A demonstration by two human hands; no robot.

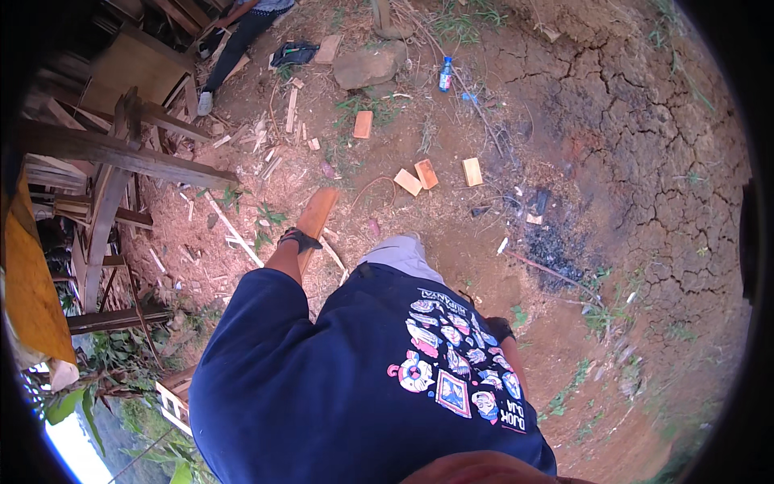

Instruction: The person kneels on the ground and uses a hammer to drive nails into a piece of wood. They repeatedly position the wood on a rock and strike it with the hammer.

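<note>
My left hand (301, 239), in a dark glove, is closed around a flat reddish-brown wooden board (319, 208). The board's rounded end points away from me, and its near part is partly hidden behind my arm. My right hand (500, 328), also dark-gloved, hangs low beside my right hip. Its fingers are mostly hidden by my dark blue printed shirt (347, 379), so I cannot make out whether it holds anything.
Several cut wood blocks (472, 172) lie on the dirt ahead, near a blue-labelled bottle (445, 77) and a large flat stone (369, 66). Blackened ash (556, 246) marks the right side. Timber beams (129, 153) stand at left; a person's leg (230, 60) shows beyond.
</note>
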